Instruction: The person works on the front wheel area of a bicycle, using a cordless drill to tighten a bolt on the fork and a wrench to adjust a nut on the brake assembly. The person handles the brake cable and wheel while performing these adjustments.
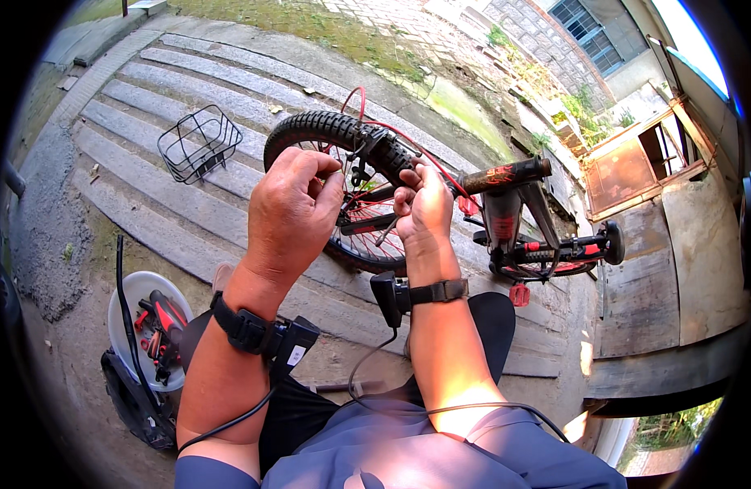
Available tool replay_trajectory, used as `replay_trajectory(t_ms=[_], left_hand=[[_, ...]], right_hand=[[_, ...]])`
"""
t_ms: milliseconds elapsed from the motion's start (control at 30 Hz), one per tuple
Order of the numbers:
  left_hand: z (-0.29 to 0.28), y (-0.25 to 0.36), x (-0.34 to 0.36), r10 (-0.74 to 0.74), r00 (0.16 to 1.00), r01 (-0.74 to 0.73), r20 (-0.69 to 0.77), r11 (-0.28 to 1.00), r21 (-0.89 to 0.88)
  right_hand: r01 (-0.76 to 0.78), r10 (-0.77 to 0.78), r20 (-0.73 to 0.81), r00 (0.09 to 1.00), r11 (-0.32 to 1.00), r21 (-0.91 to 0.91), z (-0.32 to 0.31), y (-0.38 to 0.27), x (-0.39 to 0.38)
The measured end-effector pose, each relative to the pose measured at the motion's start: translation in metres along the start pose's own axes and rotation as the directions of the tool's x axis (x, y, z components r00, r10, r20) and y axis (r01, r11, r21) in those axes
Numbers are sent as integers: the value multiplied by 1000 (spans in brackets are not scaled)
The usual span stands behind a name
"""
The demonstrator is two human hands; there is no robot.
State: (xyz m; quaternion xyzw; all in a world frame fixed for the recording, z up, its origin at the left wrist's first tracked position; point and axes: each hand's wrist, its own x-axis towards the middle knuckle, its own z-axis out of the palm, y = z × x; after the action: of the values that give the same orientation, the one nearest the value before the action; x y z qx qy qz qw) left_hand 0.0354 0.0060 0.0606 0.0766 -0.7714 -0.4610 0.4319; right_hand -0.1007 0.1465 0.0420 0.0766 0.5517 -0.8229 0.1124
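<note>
A bicycle (pixel 502 224) with a dark frame stands in front of me, its near wheel (pixel 306 124) showing a knobbly black tyre and red spokes. A brake assembly (pixel 361 152) sits beside the tyre, and a red cable (pixel 424 152) loops from it toward the frame. My left hand (pixel 294 212) is closed, thumb and index finger pinched together in front of the wheel; what they pinch is too small to make out. Close to the fork, my right hand (pixel 430 204) has curled fingers near the brake; anything inside them is hidden.
At my lower left, a white basin (pixel 119 314) holds red and black tools and parts. Next to it lies a black bag-like thing (pixel 135 407). A black wire basket (pixel 198 147) rests on the slatted stone paving (pixel 160 183). Weathered boards (pixel 640 277) stand on the right.
</note>
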Motion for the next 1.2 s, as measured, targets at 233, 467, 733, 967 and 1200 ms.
replay_trajectory(t_ms=[233, 467, 733, 967, 1200], left_hand=[[1, 1, 0, 8, 1000, -8, 23, 1000, 18], [5, -1, 0, -4, 1000, 4, 17, 1000, -7], [6, -1, 0, -14, 1000, 14, 22, 1000, -4], [5, 1, 0, 1, 999, -1, 43, 1000, 17], [6, -1, 0, -10, 1000, 10, 19, 1000, -6]], right_hand=[[30, -30, 13, 999, 1000, 1, 1, 1, -3], [-18, 18, 34, 999, 1000, -7, -2, -2, -3], [22, -22, 48, 999, 1000, -2, -1, 0, -2], [-36, 37, 54, 998, 999, -10, -4, -2, 1], [29, -29, 45, 999, 999, -12, 2, 1, -2]])
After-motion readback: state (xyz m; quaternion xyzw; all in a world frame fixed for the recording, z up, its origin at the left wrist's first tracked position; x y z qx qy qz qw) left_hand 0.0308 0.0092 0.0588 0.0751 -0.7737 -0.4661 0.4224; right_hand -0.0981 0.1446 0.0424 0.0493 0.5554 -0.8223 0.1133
